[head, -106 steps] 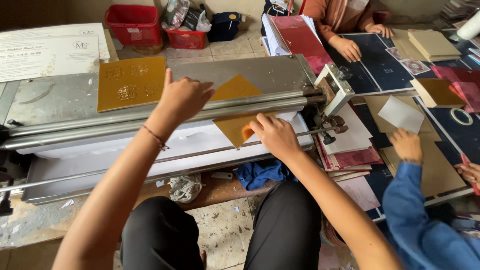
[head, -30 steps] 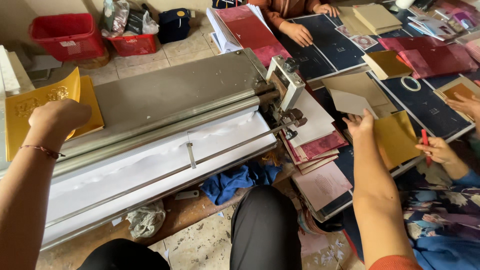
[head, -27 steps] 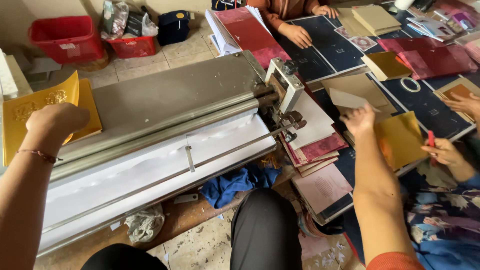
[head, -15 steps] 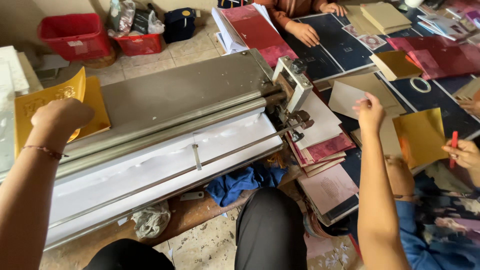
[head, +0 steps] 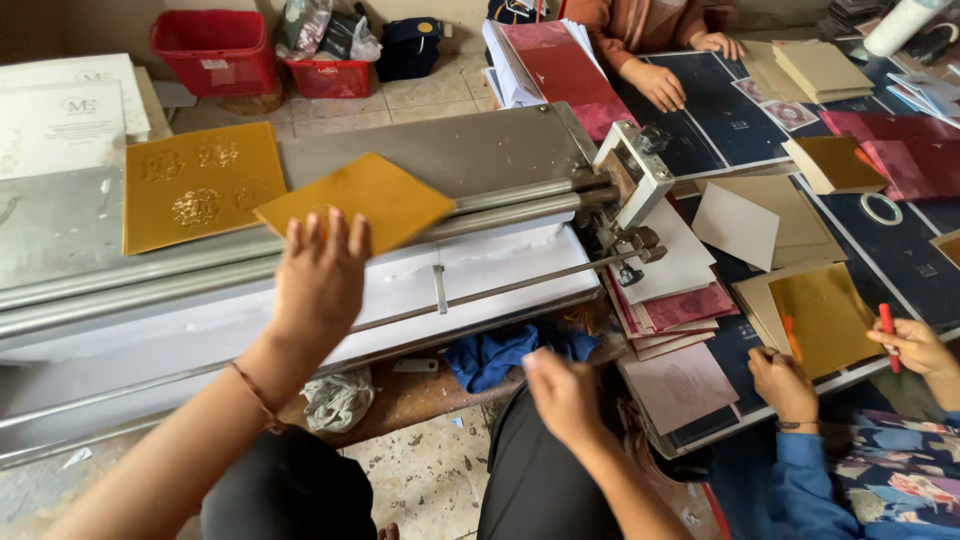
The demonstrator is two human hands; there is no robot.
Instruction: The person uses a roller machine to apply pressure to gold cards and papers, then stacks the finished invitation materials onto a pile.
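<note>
My left hand [head: 318,282] holds a gold-yellow card [head: 360,202] by its near edge, above the rollers of a long grey metal roller machine [head: 440,160]. A stack of embossed gold cards [head: 200,185] lies on the machine's flat bed to the left. My right hand [head: 562,392] hangs empty over my knee, fingers loosely apart, below the machine's front edge. A white sheet [head: 500,270] lies on the machine's front tray.
To the right, another person's hands [head: 785,385] rest by a gold foil sheet [head: 825,318], one holding a red pen [head: 886,335]. A third person's hands [head: 660,85] lie on dark blue sheets. Red baskets [head: 215,50], card stacks [head: 665,300], blue cloth [head: 500,352].
My left hand has lifted a gold card from the stack and brought it right, over the rollers. My right hand has drawn back from the card piles to my knee.
</note>
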